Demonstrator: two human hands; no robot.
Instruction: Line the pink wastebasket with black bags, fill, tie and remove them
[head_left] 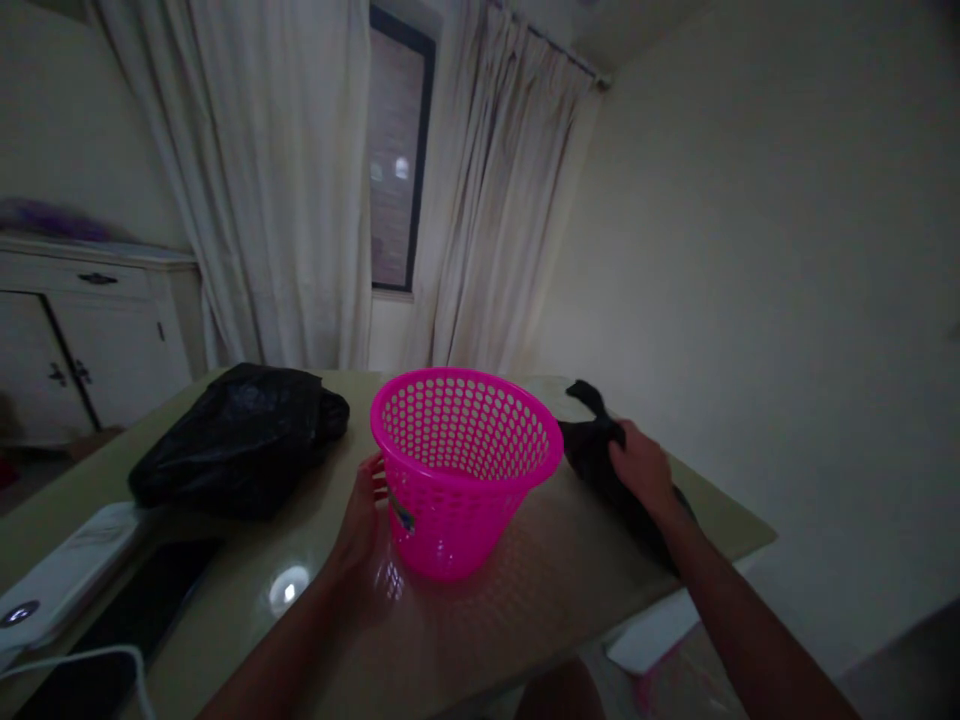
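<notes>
A pink plastic basket point(457, 520) with round holes stands upright on the table, its inside showing no contents. My left hand point(365, 510) rests against the basket's left side, fingers stretched along its wall near a small label. To the right of the basket, my right hand point(643, 468) grips a black plastic bag point(600, 465) with its fingers closed round it. One end of that bag sticks up above the hand, and the rest lies partly hidden under the hand and forearm.
A bulky black plastic bag point(236, 440) lies on the table point(330, 640) at the left. Nearer are a white device point(71, 570), a flat dark object point(142, 610) and a white cable point(97, 652). Behind stand curtains point(292, 200) and a white cabinet point(112, 340).
</notes>
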